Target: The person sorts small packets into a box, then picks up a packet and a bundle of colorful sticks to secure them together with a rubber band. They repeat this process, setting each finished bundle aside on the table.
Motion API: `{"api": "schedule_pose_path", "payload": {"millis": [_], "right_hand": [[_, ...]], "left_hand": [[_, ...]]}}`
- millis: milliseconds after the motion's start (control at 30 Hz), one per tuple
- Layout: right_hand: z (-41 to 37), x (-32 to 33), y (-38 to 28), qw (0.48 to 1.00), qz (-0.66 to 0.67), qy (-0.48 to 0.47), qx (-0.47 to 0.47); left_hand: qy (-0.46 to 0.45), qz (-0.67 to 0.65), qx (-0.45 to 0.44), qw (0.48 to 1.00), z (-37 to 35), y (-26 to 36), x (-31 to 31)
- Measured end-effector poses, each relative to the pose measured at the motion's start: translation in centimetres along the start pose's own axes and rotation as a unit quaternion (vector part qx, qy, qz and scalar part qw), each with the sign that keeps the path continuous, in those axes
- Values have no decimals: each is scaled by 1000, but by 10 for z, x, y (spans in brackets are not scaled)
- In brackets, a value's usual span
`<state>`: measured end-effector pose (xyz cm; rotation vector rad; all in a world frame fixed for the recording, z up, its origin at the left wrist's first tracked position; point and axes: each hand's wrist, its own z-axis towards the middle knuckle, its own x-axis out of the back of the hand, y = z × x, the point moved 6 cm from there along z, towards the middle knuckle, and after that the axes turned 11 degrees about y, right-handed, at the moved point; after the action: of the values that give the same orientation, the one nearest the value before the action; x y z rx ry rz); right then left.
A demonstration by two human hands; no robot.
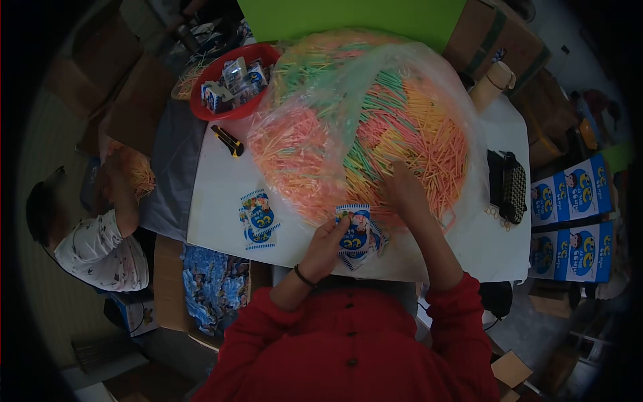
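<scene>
My left hand [323,246] is closed on a small blue and white packet [353,231] at the table's front edge. Just under it, more packets [375,249] lie on the table. My right hand [404,191] reaches into a large heap of thin coloured sticks [429,134] in pink, yellow, orange and green. Its fingertips are hidden among the sticks, so their grip does not show. Clear plastic sheeting [321,87] covers part of the heap. Left of my left hand, other packets [260,214] overlap on the white table [221,174].
A red basin [201,100] of packets stands at the back left, near a yellow and black box cutter [228,141]. A dark woven pouch [514,187] lies at the right edge. Another person [100,248] sits at left, beside a carton [169,281] of blue packets.
</scene>
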<state>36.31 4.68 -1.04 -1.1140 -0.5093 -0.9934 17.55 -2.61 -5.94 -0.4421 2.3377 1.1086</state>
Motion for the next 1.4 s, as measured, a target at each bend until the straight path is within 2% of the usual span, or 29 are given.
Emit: {"api": "schedule_pose_path", "payload": {"millis": [67, 100, 167, 233, 300, 367, 400, 433, 467, 500, 533, 567, 600, 667, 700, 767, 800, 867, 900, 933, 1000, 1067, 1100, 1167, 1233, 1400], "right_hand": [[12, -18, -9, 993, -81, -21, 86], [15, -23, -12, 993, -81, -17, 86], [20, -34, -12, 983, -169, -35, 66], [23, -31, -11, 985, -148, -38, 82], [25, -23, -6, 986, -128, -38, 97], [28, -8, 13, 995, -92, -13, 35], [25, 2, 17, 995, -93, -14, 39], [17, 15, 27, 995, 58, -26, -73], [4, 19, 37, 960, 205, -37, -186], [-8, 22, 39, 961, 202, -41, -187], [-21, 22, 43, 906, 334, -44, -255], [-34, 21, 46, 829, 457, -44, -318], [-42, 23, 44, 830, 455, -43, -321], [-51, 35, 39, 828, 468, 48, -304], [-59, 34, 38, 828, 466, 49, -307], [-76, 28, 47, 782, 513, 99, -341], [-86, 19, 58, 781, 512, 100, -342], [-94, 10, 72, 896, 396, 54, -195], [-94, 13, 72, 895, 397, 52, -197], [-95, 16, 69, 891, 411, 48, -189], [-90, 28, 55, 884, 429, 43, -178], [-80, 53, 29, 873, 424, 52, -234], [-79, 56, 18, 872, 426, 47, -235], [-76, 58, -10, 771, 600, 45, -207], [-72, 61, -42, 761, 619, 15, -194], [-67, 50, -73, 742, 654, -66, -135]], "left_hand": [[-5, 15, 1, 1000, 0, 0, -2], [-11, 4, 17, 1000, 1, -1, -4], [-17, -6, 31, 999, 1, 0, -4], [-44, -46, 67, 996, -5, 5, -9], [-51, -35, 59, 996, -3, 3, -3], [-58, -26, 48, 997, -2, 6, 1], [-65, -20, 53, 996, -4, 7, 2], [-70, -13, 59, 996, -6, 6, 4], [-68, -17, 61, 996, -8, 5, 5], [-61, -22, 67, 996, -8, 5, 5], [-56, -25, 73, 995, -7, 4, 4], [-56, -27, 76, 995, -6, 3, 3], [-56, -33, 78, 995, -4, 2, 2], [-57, -39, 82, 994, -1, -2, 1], [-61, -34, 79, 994, 0, -3, 1], [-66, -27, 77, 994, -1, -6, -1], [-70, -5, 55, 996, -2, -4, -4], [-73, 16, 32, 997, -2, -3, -4], [-75, 81, -12, 994, -1, -1, -2], [-78, 147, -56, 985, -1, 1, 0], [-75, 198, -86, 974, 0, 2, 4], [-67, 244, -119, 960, 2, 7, 7], [-95, 268, -154, 946, 1, 10, 3], [-124, 292, -186, 930, -1, 13, -4], [-141, 340, -289, 884, -10, 26, -21], [-146, 341, -302, 878, -17, 32, -25]]}}
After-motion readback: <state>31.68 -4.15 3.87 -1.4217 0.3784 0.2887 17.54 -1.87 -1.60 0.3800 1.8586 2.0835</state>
